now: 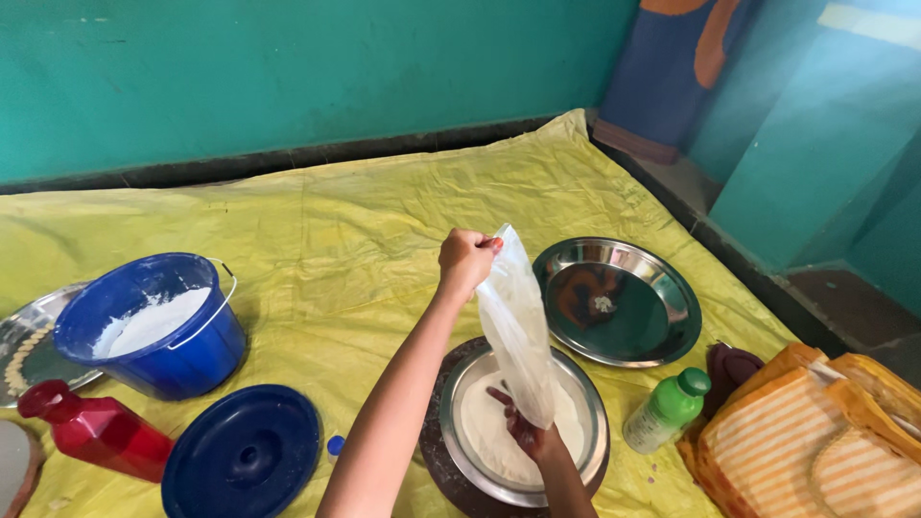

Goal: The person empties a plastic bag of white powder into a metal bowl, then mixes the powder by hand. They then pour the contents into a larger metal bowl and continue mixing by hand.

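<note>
The left hand (467,259) is clenched around the top of a clear plastic bag (518,331), pinching the neck shut and holding it high so the bag hangs upright. The right hand (528,434) grips the bag's lower end from beneath, fingers (501,395) curled on the plastic, right over a steel plate (587,443). Held this way, the bag's bottom sits low above the white flour (484,432) already heaped in the plate, so anything leaving the bag would land inside the rim and not on the sheet.

The plate rests on a dark round board (436,456), near and centre on a yellow sheet (336,230) spread over the floor. A second, empty steel plate (619,299) lies just beyond to the right, apart from the first. A green bottle (665,411) stands just right of the flour plate, close to its rim, with an orange striped bag (796,436) farther right. To the left sit a blue bucket (153,326) with white powder, its blue lid (242,453) lying flat near it, and a red bottle (96,432) on its side.

Open room lies on the far side: the sheet is bare up to the teal wall (288,77). The right edge of the sheet meets a dark step, so space there is tight.
</note>
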